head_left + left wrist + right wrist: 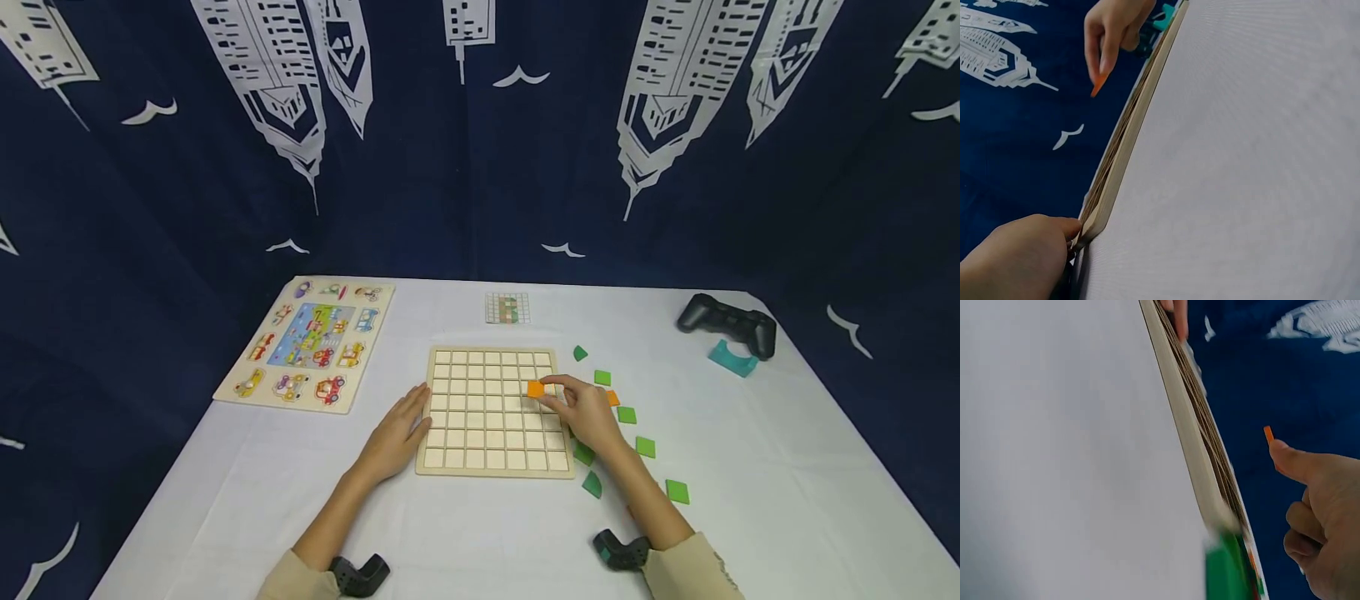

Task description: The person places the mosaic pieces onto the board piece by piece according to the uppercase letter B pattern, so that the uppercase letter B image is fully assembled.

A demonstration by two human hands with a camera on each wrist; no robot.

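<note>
I have the orange tile (535, 389) pinched between the thumb and fingertips of my right hand (590, 414), the gap closed down to its thickness, and hold it apart from and above the grid board (476, 419), over its right-hand part. My left hand (393, 437) touches the board's left edge, fingers stretched out. Bare white worktop (480, 542) gives me room along the board's near edge, and a narrower lane runs between its left edge and the puzzle board (312, 402) by the worktop's far left corner. My right side is tighter: green squares (627, 415) straggle beyond the board's right edge, with a rounded green piece (592, 484) just off its near right corner and a second orange tile (613, 397) (half hidden by my hand). A pattern card (507, 308) lies near the worktop's far edge; a black gamepad (727, 323), a teal piece (733, 358) just beside it, sits by the far right corner. As for containers, the grid's square compartments show pale floors, and the puzzle board carries little vehicle figures around a blue and green picture.
</note>
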